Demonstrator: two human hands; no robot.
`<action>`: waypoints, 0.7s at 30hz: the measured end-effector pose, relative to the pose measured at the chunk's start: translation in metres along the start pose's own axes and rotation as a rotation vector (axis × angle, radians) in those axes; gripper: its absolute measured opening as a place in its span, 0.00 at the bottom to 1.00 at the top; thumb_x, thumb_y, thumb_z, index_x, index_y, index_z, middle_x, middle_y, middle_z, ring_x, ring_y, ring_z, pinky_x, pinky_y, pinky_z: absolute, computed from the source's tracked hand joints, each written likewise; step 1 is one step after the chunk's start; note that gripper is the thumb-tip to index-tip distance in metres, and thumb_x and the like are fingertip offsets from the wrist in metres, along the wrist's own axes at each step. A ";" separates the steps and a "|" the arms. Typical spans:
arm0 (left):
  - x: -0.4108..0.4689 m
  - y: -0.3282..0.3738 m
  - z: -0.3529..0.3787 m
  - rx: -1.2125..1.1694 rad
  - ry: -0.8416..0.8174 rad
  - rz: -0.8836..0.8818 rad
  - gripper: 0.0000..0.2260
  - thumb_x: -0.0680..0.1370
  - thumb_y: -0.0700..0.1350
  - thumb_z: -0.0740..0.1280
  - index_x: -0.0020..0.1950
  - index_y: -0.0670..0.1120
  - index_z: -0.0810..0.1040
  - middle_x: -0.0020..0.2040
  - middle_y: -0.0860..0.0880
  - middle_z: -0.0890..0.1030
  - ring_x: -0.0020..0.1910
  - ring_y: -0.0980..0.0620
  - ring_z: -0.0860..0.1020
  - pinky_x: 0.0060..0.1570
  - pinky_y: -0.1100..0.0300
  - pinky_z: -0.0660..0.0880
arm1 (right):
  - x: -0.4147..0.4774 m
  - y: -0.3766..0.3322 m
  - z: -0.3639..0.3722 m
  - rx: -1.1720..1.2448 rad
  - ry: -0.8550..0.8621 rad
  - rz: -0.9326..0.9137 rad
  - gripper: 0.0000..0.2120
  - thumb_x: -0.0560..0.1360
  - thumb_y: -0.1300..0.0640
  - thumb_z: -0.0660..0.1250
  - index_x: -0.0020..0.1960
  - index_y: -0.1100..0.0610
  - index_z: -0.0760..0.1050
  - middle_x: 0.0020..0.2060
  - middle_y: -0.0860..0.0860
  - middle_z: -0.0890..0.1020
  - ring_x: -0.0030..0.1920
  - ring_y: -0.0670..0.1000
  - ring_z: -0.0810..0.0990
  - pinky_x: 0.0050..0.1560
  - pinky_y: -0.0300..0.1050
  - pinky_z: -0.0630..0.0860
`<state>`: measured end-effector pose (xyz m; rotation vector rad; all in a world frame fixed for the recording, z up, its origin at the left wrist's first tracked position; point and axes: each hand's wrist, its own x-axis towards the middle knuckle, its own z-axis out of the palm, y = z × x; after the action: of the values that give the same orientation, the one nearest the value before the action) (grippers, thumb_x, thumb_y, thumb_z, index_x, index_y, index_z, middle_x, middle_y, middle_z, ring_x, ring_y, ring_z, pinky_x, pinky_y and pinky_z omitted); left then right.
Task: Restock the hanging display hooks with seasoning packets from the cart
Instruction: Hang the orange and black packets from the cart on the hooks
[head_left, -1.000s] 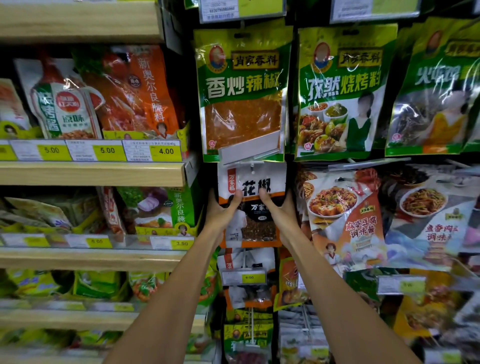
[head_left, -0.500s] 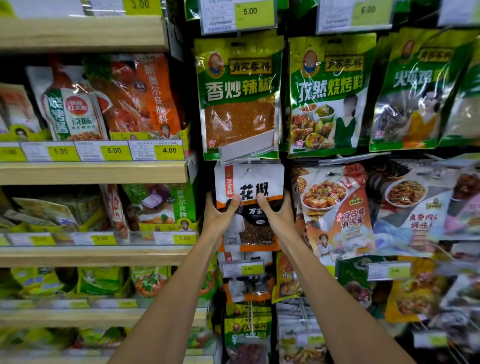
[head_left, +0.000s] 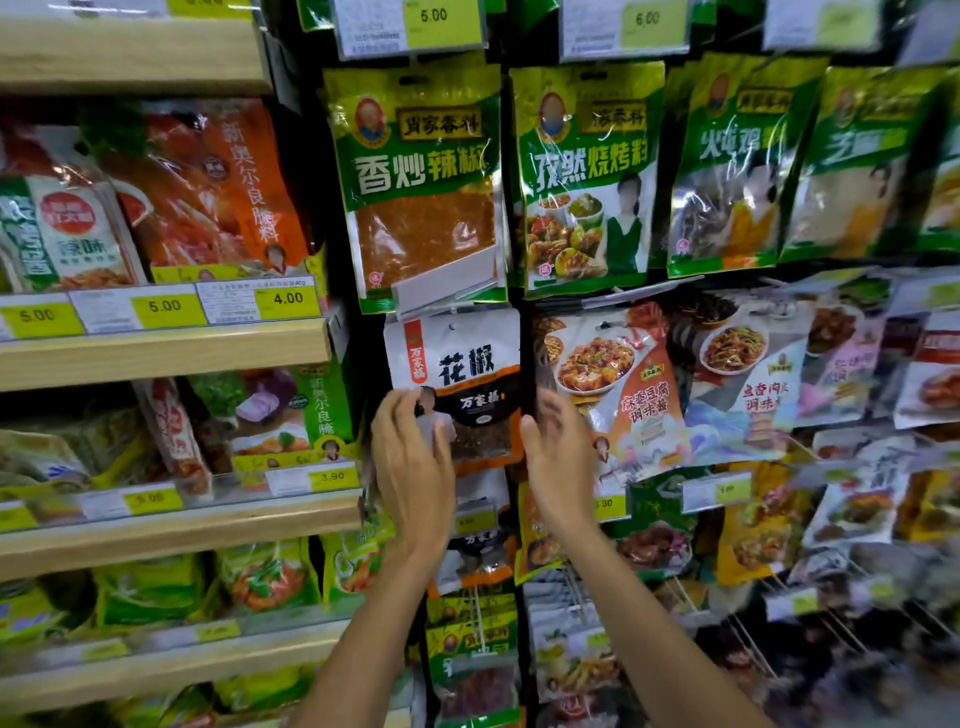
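Note:
A white, black and orange pepper packet (head_left: 470, 364) hangs from a hook in the second row of the display, under a green chilli packet (head_left: 421, 182). My left hand (head_left: 413, 467) grips its lower left edge, with the thumb on the front. At the lower right edge my right hand (head_left: 558, 462) pinches the same packet, thumb against the edge. More packets of the same kind (head_left: 478, 551) hang below, partly hidden by my arms. The cart is out of view.
Wooden shelves (head_left: 166, 353) with bagged seasonings and yellow price tags fill the left. Green packets (head_left: 587, 176) hang along the top row, and a tofu sauce packet (head_left: 618, 384) hangs close on the right. Bare wire hooks (head_left: 748, 644) stick out at lower right.
My hands have slid lower on the pepper packet, from beside its title to below it. The view has shifted down and to the right.

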<state>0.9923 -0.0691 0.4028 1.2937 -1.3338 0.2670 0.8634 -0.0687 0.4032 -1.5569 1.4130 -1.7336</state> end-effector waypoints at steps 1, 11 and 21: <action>-0.002 0.006 0.002 -0.033 -0.028 0.041 0.12 0.79 0.39 0.64 0.62 0.37 0.73 0.59 0.40 0.75 0.60 0.44 0.73 0.59 0.53 0.70 | 0.000 0.000 -0.011 0.003 0.023 -0.008 0.14 0.80 0.58 0.62 0.65 0.56 0.70 0.59 0.49 0.75 0.59 0.44 0.73 0.61 0.34 0.71; -0.020 0.073 0.075 -0.319 -0.639 -0.222 0.32 0.79 0.50 0.64 0.77 0.44 0.53 0.77 0.46 0.57 0.75 0.49 0.57 0.71 0.58 0.57 | 0.064 0.047 -0.117 -0.221 0.052 0.084 0.27 0.78 0.57 0.67 0.73 0.62 0.61 0.68 0.58 0.68 0.67 0.55 0.68 0.54 0.28 0.63; -0.025 0.075 0.122 -0.340 -0.550 -0.386 0.17 0.82 0.47 0.57 0.56 0.34 0.76 0.40 0.34 0.80 0.37 0.40 0.79 0.38 0.54 0.75 | 0.088 0.088 -0.109 -0.286 -0.166 0.137 0.35 0.75 0.47 0.69 0.72 0.65 0.60 0.68 0.60 0.69 0.69 0.59 0.67 0.67 0.54 0.67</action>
<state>0.8597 -0.1258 0.3881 1.3441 -1.4595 -0.6003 0.7121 -0.1327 0.3854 -1.6597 1.6939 -1.3367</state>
